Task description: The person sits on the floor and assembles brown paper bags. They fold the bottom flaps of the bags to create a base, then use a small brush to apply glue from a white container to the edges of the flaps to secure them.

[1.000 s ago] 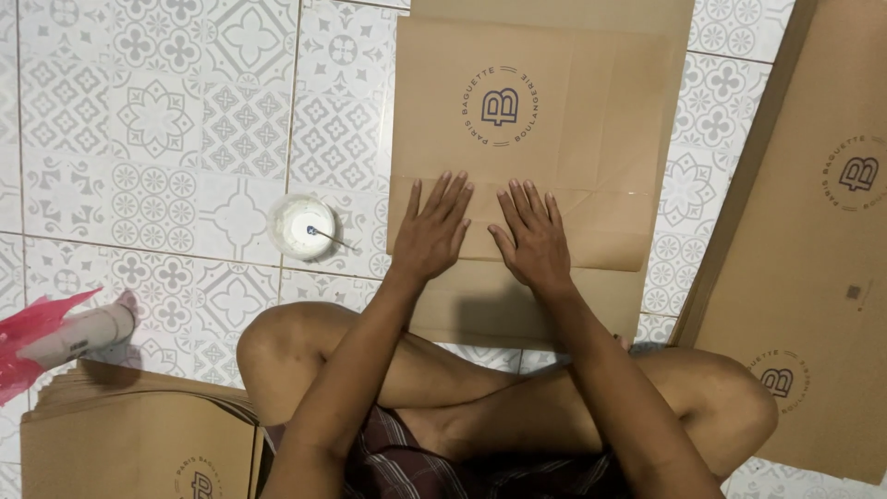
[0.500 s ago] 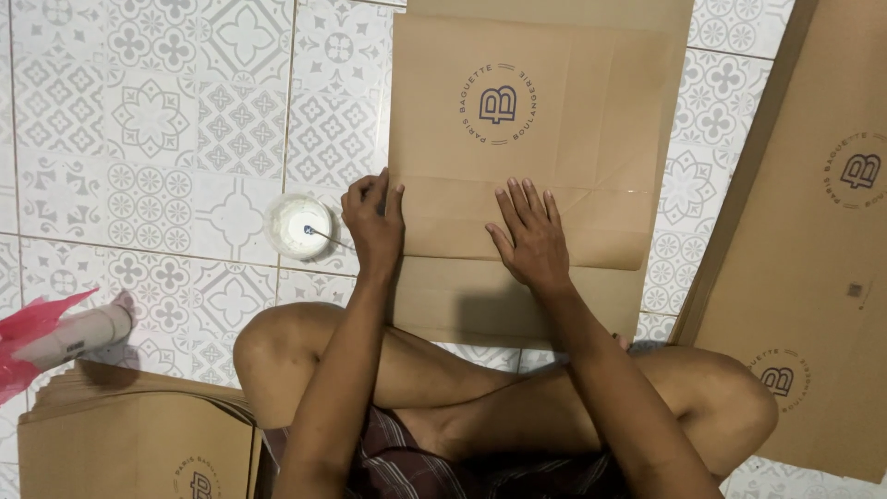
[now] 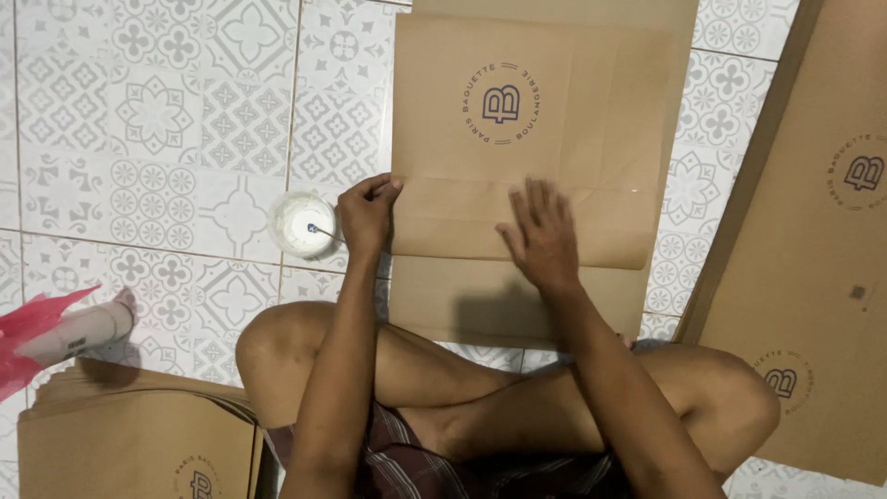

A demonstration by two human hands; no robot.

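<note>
A flat brown paper bag (image 3: 536, 102) with a round printed logo lies on the patterned tile floor in front of my crossed legs, its bottom flap folded up. My left hand (image 3: 365, 214) pinches the left edge of the bag at the fold. My right hand (image 3: 540, 236) lies flat, fingers spread, pressing the folded flap down. Another brown sheet (image 3: 434, 300) lies beneath the bag and sticks out below it.
A small white cup (image 3: 302, 225) with a stick in it stands just left of my left hand. A stack of brown bags (image 3: 139, 434) sits at lower left, a large brown sheet (image 3: 813, 231) at right, and a pink-and-white object (image 3: 55, 333) at the left edge.
My left hand slid from the middle of the flap leftward to the bag's left edge and curled onto it. My right hand stayed pressing the flap.
</note>
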